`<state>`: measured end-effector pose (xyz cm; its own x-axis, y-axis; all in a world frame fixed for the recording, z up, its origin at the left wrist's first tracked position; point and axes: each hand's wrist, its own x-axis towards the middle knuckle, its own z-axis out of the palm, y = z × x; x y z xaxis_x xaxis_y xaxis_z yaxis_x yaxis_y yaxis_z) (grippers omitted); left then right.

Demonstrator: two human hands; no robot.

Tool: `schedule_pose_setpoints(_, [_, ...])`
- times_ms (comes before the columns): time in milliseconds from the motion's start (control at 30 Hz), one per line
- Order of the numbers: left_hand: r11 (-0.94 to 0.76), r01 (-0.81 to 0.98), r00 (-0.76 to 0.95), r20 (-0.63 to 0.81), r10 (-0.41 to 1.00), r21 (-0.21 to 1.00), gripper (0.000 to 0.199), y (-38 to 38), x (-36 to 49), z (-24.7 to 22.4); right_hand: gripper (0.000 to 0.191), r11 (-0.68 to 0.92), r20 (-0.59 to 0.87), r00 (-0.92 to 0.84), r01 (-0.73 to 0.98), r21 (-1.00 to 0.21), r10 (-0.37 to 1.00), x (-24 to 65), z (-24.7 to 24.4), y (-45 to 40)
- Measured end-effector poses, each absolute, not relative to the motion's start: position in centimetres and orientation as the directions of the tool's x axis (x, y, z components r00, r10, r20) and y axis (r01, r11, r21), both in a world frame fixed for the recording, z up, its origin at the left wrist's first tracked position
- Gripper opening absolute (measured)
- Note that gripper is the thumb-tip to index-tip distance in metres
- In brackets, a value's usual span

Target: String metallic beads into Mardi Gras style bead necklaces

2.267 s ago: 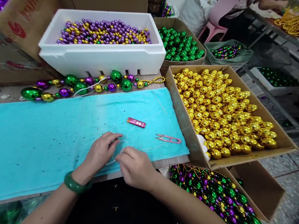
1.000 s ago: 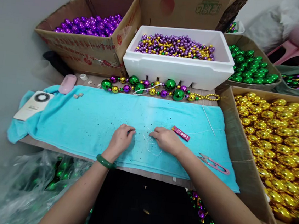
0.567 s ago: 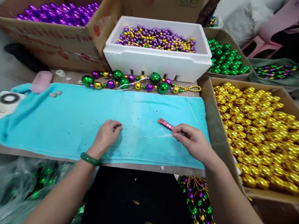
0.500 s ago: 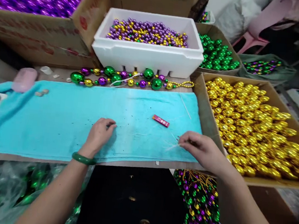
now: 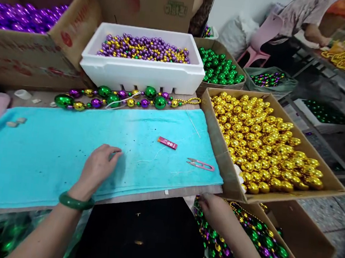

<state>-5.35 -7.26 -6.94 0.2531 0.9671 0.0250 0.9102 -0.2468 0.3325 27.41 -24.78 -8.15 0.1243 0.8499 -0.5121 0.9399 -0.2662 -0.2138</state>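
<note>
My left hand (image 5: 101, 164), with a green bangle (image 5: 76, 202) on the wrist, rests on the turquoise towel (image 5: 57, 141). Its fingers are curled in; whatever they hold, if anything, is hidden. Beyond the towel's front edge, my right hand (image 5: 215, 213) is lowered over strung beads (image 5: 224, 253) in purple, green and gold. Its fingertips are drawn together, their contents too small to make out. Pink thread snips (image 5: 201, 165) lie on the towel near the right edge. Loose white thread (image 5: 149, 159) and a small magenta packet (image 5: 167, 143) lie between the hands.
A bead necklace (image 5: 112, 100) stretches behind the towel. Behind it stands a white foam box (image 5: 141, 74) of small beads. Cartons hold purple beads (image 5: 24, 17), green beads (image 5: 218, 68) and gold beads (image 5: 257, 142). Another person's hand (image 5: 323, 41) is over gold strands at upper right.
The view has swung right. My right hand has let go of the snips on the towel and moved down over the strung beads. The white thread tuft has left the towel. My left hand stays curled.
</note>
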Motion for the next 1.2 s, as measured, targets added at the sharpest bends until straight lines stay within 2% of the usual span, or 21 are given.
schedule_pose_setpoints(167, [-0.486, 0.817, 0.485, 0.085, 0.870, 0.312, 0.024, -9.0, -1.7, -7.1, 0.021, -0.123, -0.105, 0.092, 0.932, -0.342, 0.990, 25.4, -3.8, -18.0])
schedule_pose_setpoints(233, [-0.532, 0.800, 0.530, 0.089, 0.843, 0.277, 0.021, -9.5, -0.4, -7.5, 0.021, -0.073, 0.010, 0.081, 0.940, -0.334, 0.997, 24.1, -4.1, -14.8])
schedule_pose_setpoints(300, [-0.547, 0.802, 0.547, 0.074, 0.834, 0.241, 0.020, -9.8, 0.4, -7.7, 0.022, -0.023, 0.061, 0.042, 0.955, -0.295, 0.997, 22.8, -5.2, -11.9])
schedule_pose_setpoints(500, [-0.528, 0.814, 0.542, 0.008, 0.840, 0.242, 0.020, -9.3, 0.8, -7.7, 0.022, 0.014, -0.024, -0.019, 0.976, -0.218, 1.000, 20.6, -7.5, -8.1])
schedule_pose_setpoints(600, [-0.509, 0.810, 0.538, -0.023, 0.843, 0.292, 0.020, -8.7, 0.5, -7.6, 0.021, 0.032, -0.043, -0.043, 0.970, -0.240, 0.998, 21.5, -6.9, -8.6])
schedule_pose_setpoints(700, [-0.479, 0.800, 0.524, -0.031, 0.851, 0.362, 0.019, -7.9, 0.1, -7.5, 0.023, 0.051, -0.113, -0.090, 0.949, -0.311, 0.989, 23.6, -5.8, -8.9])
schedule_pose_setpoints(767, [-0.452, 0.803, 0.501, -0.030, 0.865, 0.388, 0.019, -7.1, -0.1, -7.2, 0.025, -0.048, -0.133, 0.007, 0.951, -0.306, 0.991, 25.4, -5.2, -8.3])
schedule_pose_setpoints(900, [-0.432, 0.823, 0.447, 0.048, 0.893, 0.368, 0.022, -5.3, -0.3, -5.8, 0.031, -0.349, -0.102, 0.335, 0.919, -0.185, 0.937, 28.4, -5.3, -5.2])
schedule_pose_setpoints(1067, [-0.380, 0.871, 0.300, 0.277, 0.913, 0.310, 0.022, -3.0, -0.6, -3.7, 0.027, -0.430, -0.143, 0.413, 0.893, -0.130, 0.900, 29.6, -6.7, -2.4])
schedule_pose_setpoints(1133, [-0.343, 0.896, 0.257, 0.299, 0.919, 0.284, 0.020, -2.4, -0.9, -3.3, 0.029, -0.440, -0.142, 0.423, 0.890, -0.119, 0.895, 29.6, -6.8, -2.3])
schedule_pose_setpoints(1200, [-0.310, 0.920, 0.249, 0.253, 0.935, 0.241, 0.019, -2.4, -1.3, -3.4, 0.031, -0.445, -0.115, 0.433, 0.888, -0.111, 0.894, 29.3, -6.4, -2.5])
